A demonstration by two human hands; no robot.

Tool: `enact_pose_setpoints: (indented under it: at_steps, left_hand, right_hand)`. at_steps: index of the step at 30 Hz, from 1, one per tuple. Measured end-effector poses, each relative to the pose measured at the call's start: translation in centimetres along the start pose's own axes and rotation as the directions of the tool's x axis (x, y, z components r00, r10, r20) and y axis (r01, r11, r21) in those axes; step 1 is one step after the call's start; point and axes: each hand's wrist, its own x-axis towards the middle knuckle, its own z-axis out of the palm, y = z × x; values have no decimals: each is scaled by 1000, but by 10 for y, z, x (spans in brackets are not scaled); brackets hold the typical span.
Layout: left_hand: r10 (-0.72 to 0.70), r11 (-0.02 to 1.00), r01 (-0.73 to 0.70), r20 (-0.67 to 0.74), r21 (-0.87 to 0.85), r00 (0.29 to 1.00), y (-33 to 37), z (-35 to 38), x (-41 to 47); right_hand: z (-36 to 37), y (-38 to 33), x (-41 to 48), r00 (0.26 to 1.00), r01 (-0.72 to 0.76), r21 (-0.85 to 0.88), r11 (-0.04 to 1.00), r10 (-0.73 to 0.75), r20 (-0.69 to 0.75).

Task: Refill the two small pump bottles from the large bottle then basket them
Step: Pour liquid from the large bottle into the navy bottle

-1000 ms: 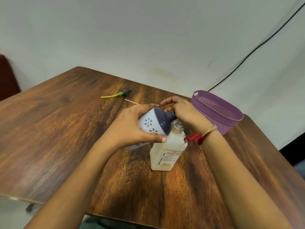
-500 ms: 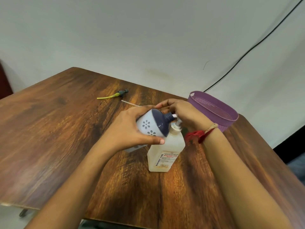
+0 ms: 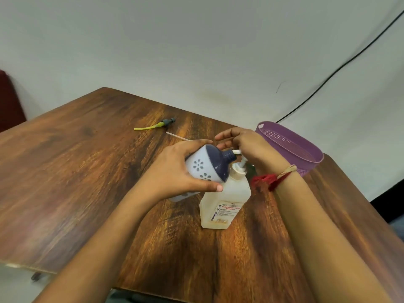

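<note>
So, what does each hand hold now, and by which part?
The left hand grips the small bottle round its body. The right hand holds the large bottle by its pump head.

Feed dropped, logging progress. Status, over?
Left hand grips small bottle, tilted, neck at the spout. Right hand curled over large bottle pump. Basket behind, not in the way.
</note>
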Motion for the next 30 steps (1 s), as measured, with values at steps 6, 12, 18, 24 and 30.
enact_pose_setpoints:
  at_steps: [6,12,18,24,30]
  left_hand:
    - [5,1000,-5,-2,13,1000,-1,1,1]
    - [7,1000,-7,-23,4,1000,3,-1,-2]
    - [2,999,-2,-4,33,1000,2,1,-2]
    - [4,999,-4,3,49,1000,5,-4,2]
    - [9,999,-10,15,39,1000,1,-2,0]
  right_hand:
    - [14,10,3,996,25,40,999,-21,-83]
    - [2,-1,-3,1000,10,-8,1000,-10,12]
    - [12,8,0,995,-20,16,1000,21,-99]
    - [3,-3,-3,1000,-10,-35,999,10,1]
    - [13,10,-1,994,2,0,1000,-2,-107]
